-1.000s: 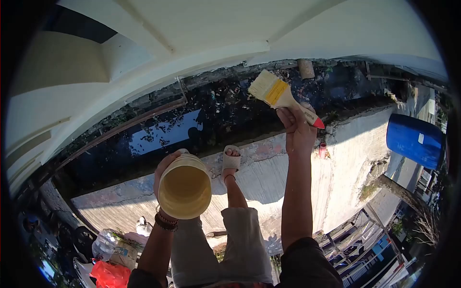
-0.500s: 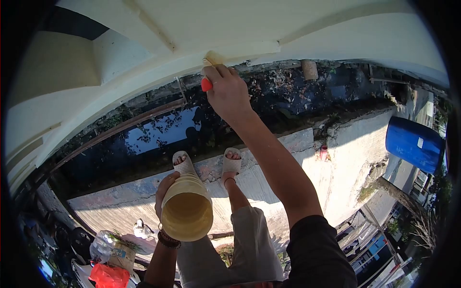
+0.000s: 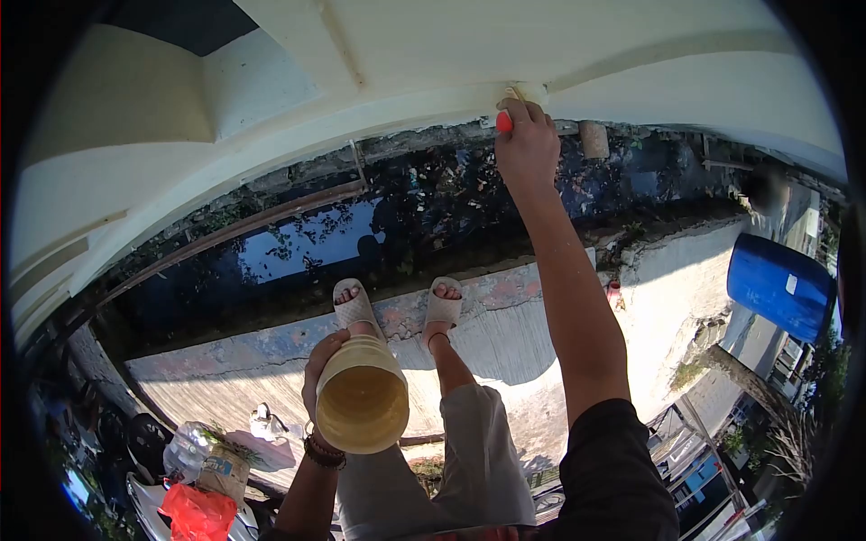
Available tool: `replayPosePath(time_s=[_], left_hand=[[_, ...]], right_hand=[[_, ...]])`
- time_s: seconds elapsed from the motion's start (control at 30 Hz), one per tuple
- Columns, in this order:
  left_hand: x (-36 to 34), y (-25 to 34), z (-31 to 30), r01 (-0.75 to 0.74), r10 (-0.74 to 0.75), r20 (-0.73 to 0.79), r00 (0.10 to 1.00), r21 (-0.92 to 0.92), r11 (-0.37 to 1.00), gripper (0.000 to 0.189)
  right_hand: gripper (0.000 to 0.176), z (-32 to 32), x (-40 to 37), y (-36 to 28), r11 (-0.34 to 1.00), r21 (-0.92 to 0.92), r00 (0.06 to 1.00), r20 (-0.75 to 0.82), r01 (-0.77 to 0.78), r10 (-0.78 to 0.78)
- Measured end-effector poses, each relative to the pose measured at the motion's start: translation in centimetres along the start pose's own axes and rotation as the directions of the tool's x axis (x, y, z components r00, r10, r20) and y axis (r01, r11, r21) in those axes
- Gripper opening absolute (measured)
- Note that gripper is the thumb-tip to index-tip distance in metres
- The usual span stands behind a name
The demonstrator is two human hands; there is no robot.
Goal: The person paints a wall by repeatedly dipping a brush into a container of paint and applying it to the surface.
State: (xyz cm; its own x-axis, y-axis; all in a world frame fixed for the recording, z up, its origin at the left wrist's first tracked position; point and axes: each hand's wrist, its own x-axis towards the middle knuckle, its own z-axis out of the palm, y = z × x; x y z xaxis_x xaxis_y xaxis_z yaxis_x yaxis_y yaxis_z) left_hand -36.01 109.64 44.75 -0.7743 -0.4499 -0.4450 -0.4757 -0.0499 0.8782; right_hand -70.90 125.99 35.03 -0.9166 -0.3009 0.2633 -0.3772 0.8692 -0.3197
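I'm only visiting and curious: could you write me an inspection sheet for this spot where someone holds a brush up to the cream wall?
Surface: cream wall, with the brush at its lower edge; the person stands in sandals on a concrete slab.
Job's things: paintbrush, red handle tip showing, bristles against the wall; yellow tub with yellowish liquid inside.
Clutter: red bag and clear plastic bottle at lower left.
Hands: right hand closed on the paintbrush; left hand wrapped round the yellow tub.
Cables: nothing seen.
Surroundings: dark water channel between slab and wall; blue barrel at right.
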Motion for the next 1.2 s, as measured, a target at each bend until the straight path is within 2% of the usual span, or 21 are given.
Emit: replayPosePath(time_s=[0.07, 0.13, 0.2, 0.27, 0.3, 0.37, 0.4, 0.53, 0.6, 0.63, 0.67, 0.7, 0.73, 0.77, 0.8, 0.83, 0.9, 0.97, 1.03, 1.1, 1.2], left_hand=[[0.0, 0.9, -0.2, 0.167, -0.169, 0.038, 0.985, 0.053, 0.985, 0.097], [-0.2, 1.6, -0.5, 0.153, -0.155, 0.033, 0.987, 0.055, 0.987, 0.097], [-0.8, 1.6, -0.9, 0.132, -0.133, 0.019, 0.991, 0.057, 0.990, 0.097], [-1.2, 0.9, -1.1, 0.016, -0.022, -0.008, 1.000, -0.421, 0.907, 0.029], [-1.3, 0.7, -1.3, 0.007, -0.017, -0.021, 1.000, -0.415, 0.910, 0.029], [-1.2, 0.3, -1.9, 0.294, -0.361, -0.081, 0.929, -0.429, 0.854, 0.097], [-1.4, 0.7, -2.5, -0.015, 0.012, -0.047, 0.999, -0.056, 0.998, 0.096], [-1.5, 6.1, -4.5, 0.180, -0.180, -0.039, 0.983, -0.004, 0.984, 0.097], [-1.3, 6.3, -7.3, 0.308, -0.312, -0.045, 0.949, -0.068, 0.949, 0.099], [-1.3, 5.9, -8.7, 0.310, -0.314, -0.049, 0.948, -0.068, 0.948, 0.099], [-1.4, 5.1, -10.2, 0.127, -0.127, -0.012, 0.992, 0.076, 0.989, 0.100], [-1.4, 4.5, -11.5, -0.067, 0.058, 0.052, 0.997, 0.206, 0.976, 0.101], [-1.3, 4.0, -12.7, -0.071, 0.062, 0.050, 0.997, 0.201, 0.977, 0.101], [-1.1, 3.6, -13.6, -0.050, 0.041, 0.053, 0.998, 0.173, 0.984, 0.101], [-1.1, 3.3, -14.5, -0.025, 0.016, 0.059, 0.998, 0.146, 0.989, 0.101], [-1.1, 3.0, -15.3, -0.026, 0.018, 0.055, 0.998, 0.139, 0.990, 0.101], [-1.2, 2.6, -17.0, -0.098, 0.095, 0.027, 0.995, 0.160, 0.982, 0.100], [-1.8, -0.1, -19.1, -0.009, 0.010, -0.012, 1.000, 0.026, 1.000, 0.099], [-2.7, -1.7, -20.3, 0.079, -0.082, -0.029, 0.996, -0.113, 0.990, 0.099], [-2.8, -2.0, -20.7, 0.236, -0.272, -0.100, 0.957, -0.276, 0.932, 0.100], [-2.8, -2.4, -22.1, 0.063, -0.063, -0.006, 0.998, -0.086, 0.994, 0.101]], right_hand=[[0.021, 0.5, -0.6, -2.8, 0.981, 0.167, 0.994, 0.021, 0.100, -0.104], [0.021, -0.9, -0.6, -4.2, 0.950, 0.295, 0.991, 0.053, 0.105, -0.126], [0.030, -2.4, -0.3, -2.9, 0.971, 0.238, 0.998, -0.048, -0.033, 0.046], [0.030, -0.8, 0.5, -0.8, 0.989, 0.121, 0.984, -0.151, -0.082, 0.100], [0.030, 0.4, 0.5, -0.8, 0.993, 0.079, 0.980, -0.175, -0.084, 0.096], [0.029, 2.8, -0.7, -6.3, 0.998, -0.010, 0.996, -0.064, 0.056, -0.057], [0.029, 4.3, -2.0, -9.7, 0.989, 0.050, 0.990, 0.000, 0.139, -0.139], [0.025, 7.2, -4.8, -21.5, 0.903, 0.291, 0.938, 0.043, 0.317, -0.343], [0.019, 6.0, -4.0, -24.3, 0.711, 0.685, 0.959, 0.068, 0.157, -0.276], [0.017, 5.6, -3.6, -23.6, 0.709, 0.704, 0.977, 0.167, -0.023, -0.135], [0.016, 5.0, -2.8, -21.2, 0.682, 0.704, 0.964, 0.267, -0.198, 0.005], [0.013, 5.9, -2.7, -17.8, 0.516, 0.796, 0.949, 0.261, -0.316, 0.178], [0.013, 5.7, -2.3, -14.9, 0.270, 0.900, 0.916, 0.257, -0.343, 0.307], [0.014, 5.4, -2.2, -12.4, 0.266, 0.896, 0.858, 0.199, -0.355, 0.474], [0.017, 4.0, -2.2, -11.0, 0.376, 0.861, 0.846, 0.109, -0.343, 0.522], [0.021, 3.5, -1.9, -9.3, 0.689, 0.668, 0.903, -0.059, -0.281, 0.426], [0.023, 3.2, -2.0, -9.3, 0.775, 0.561, 0.903, -0.106, -0.291, 0.416], [0.026, 3.7, -2.1, -12.2, 0.997, 0.026, 0.962, -0.262, -0.067, 0.072], [0.030, 7.0, -3.7, -16.5, 0.995, -0.050, 0.992, -0.086, 0.088, -0.092], [0.031, 8.6, -5.7, -22.6, 0.976, 0.099, 0.981, -0.013, 0.195, -0.194], [0.028, 7.3, -6.6, -27.2, 0.902, 0.283, 0.938, 0.023, 0.325, -0.345]])
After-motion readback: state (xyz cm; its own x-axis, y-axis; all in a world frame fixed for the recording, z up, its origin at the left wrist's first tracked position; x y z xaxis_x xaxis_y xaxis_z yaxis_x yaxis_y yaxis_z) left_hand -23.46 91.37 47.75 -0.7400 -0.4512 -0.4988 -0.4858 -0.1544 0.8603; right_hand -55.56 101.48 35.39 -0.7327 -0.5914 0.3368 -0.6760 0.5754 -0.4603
